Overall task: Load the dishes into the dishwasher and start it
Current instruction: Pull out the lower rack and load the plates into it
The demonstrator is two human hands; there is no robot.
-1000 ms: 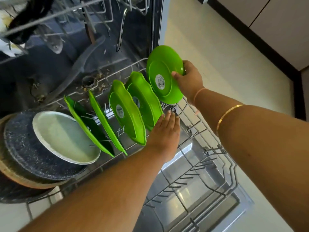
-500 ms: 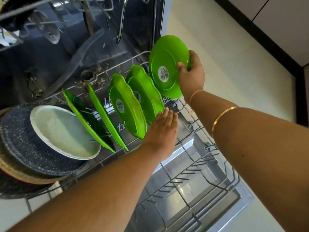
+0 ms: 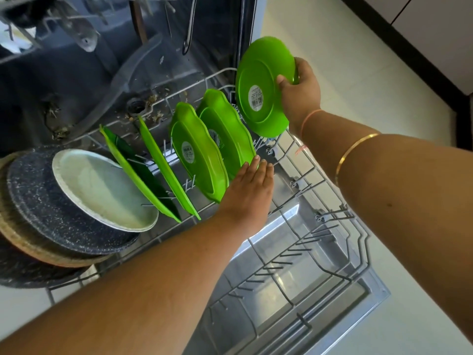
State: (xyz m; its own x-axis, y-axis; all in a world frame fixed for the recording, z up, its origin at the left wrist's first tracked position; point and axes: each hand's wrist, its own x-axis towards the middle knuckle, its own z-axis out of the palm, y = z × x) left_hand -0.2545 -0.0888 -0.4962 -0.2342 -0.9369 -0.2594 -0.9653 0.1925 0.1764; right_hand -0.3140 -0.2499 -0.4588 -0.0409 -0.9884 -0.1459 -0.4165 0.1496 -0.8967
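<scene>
My right hand [image 3: 299,92] grips a round green plate [image 3: 258,85] by its rim and holds it upright above the far end of the lower rack [image 3: 332,208]. Two scalloped green plates [image 3: 202,155] stand on edge in the rack, and two thin green leaf-shaped plates [image 3: 143,172] lean to their left. With straight fingers, my left hand [image 3: 248,190] touches the edge of the nearer scalloped green plates. The dishwasher tub [image 3: 76,80] stands open behind the rack.
A white plate [image 3: 102,188] lies against a dark speckled pan [image 3: 46,216] and a woven mat at the rack's left end. Bare tines fill the rack's near right part. The open door [image 3: 294,303] lies beneath. Pale floor and cabinets lie to the right.
My right hand has lifted the round green plate upward and slightly away from the rack. My left hand has stayed against the scalloped plates.
</scene>
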